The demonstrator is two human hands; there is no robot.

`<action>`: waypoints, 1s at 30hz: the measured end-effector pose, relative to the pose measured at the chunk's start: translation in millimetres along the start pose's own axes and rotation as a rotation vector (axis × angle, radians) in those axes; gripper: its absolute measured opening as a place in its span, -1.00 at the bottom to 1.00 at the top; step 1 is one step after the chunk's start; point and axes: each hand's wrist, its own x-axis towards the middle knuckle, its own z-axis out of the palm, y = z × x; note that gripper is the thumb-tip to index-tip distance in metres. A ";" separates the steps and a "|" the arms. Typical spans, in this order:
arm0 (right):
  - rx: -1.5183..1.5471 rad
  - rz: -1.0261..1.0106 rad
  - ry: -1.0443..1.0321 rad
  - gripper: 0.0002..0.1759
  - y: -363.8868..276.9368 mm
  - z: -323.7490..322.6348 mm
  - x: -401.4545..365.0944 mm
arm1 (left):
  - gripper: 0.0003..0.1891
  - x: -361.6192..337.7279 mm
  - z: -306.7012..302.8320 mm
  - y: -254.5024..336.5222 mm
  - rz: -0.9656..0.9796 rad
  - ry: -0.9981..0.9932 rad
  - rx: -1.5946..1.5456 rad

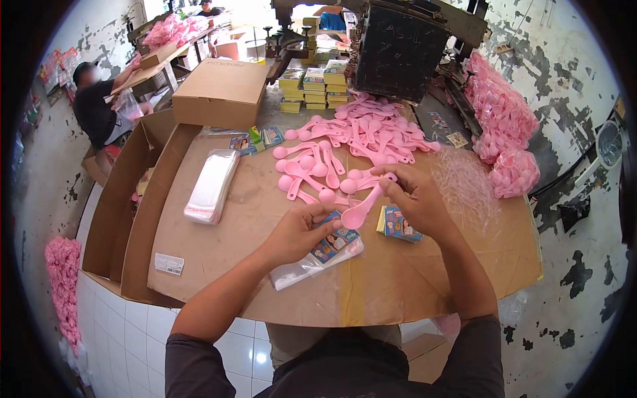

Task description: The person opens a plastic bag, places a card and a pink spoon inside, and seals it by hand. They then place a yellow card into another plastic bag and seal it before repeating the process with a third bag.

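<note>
Between thumb and fingers, my right hand (408, 194) grips the handle end of a pink spoon (358, 213), whose bowl points down to the left. My left hand (302, 232) is closed on a blue printed card (336, 244), near the spoon's bowl. Under the card lie clear plastic bags (295, 273) on the cardboard-covered table (265, 199). A small stack of the same cards (398, 223) sits just below my right hand. Beyond both hands spreads a heap of pink spoons (371, 129).
A thick stack of clear bags (212, 186) lies left. Behind are a closed cardboard box (221, 86), card stacks (313, 83) and a black machine (398, 50). Bundled pink spoons (501, 106) stand right. Another person (96, 109) sits far left.
</note>
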 end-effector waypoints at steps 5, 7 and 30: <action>-0.184 -0.165 0.093 -0.70 -6.6 4.5 3.0 | -0.62 1.3 -3.3 -3.5 0.001 -0.039 0.002; -0.212 -0.176 0.080 -0.69 -9.1 5.9 1.9 | -0.62 0.3 -3.8 -3.2 -0.005 -0.032 0.019; 0.131 -0.427 -0.590 -0.78 -49.5 1.6 14.5 | -0.56 -8.5 -10.7 3.3 0.008 -0.287 -0.179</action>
